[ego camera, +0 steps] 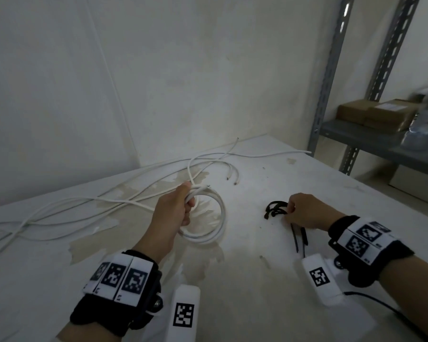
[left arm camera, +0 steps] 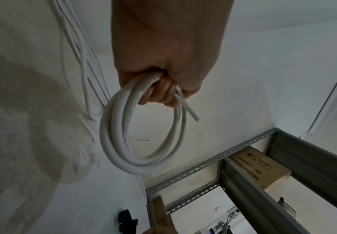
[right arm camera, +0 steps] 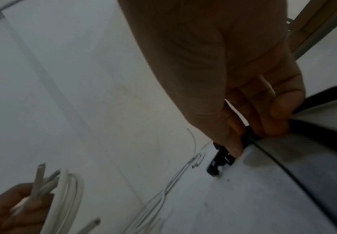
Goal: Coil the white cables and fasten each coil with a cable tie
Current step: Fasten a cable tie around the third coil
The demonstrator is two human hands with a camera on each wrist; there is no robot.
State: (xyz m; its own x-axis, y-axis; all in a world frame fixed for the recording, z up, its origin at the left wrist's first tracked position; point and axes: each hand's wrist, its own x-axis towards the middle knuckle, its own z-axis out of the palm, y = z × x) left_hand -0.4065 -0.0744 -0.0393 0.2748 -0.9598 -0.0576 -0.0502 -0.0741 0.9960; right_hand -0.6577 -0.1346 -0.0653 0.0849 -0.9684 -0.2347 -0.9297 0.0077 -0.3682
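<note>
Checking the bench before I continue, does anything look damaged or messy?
Yes: the white painted tabletop has peeled patches baring tan beneath, around the left hand. Loose white cables sprawl tangled behind the held coil.

White wall (ego camera: 158, 70); stained table (ego camera: 257, 280); grey metal shelving (ego camera: 356, 134) right.

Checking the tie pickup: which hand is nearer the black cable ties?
Right. The right hand pinches the black cable ties on the table; the left hand holds the white coil off to their left.
</note>
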